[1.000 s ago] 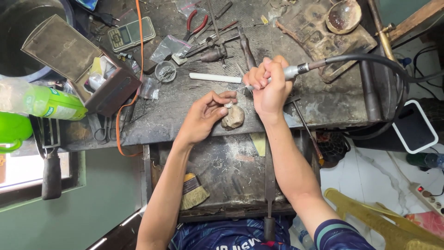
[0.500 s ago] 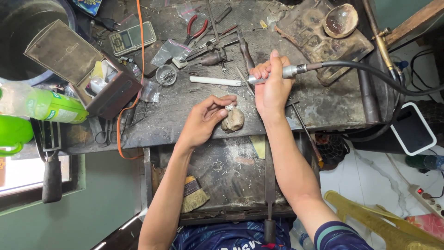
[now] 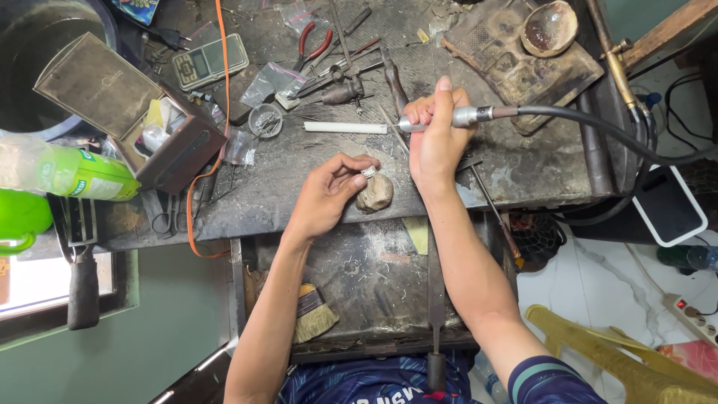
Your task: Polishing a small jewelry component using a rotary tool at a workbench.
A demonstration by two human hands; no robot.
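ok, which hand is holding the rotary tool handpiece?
The right hand, gripping the metal handpiece with its black hose; the left hand pinches a small ring.

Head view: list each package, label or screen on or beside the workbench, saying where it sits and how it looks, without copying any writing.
Pocket scale: bench top left; flat grey rectangle with a pale screen.
Open box: bench left edge; brown, lid raised, small items inside.
Bottle: left of the box, lying down; clear plastic, green label.
Plastic bags: right of the scale; small, clear.
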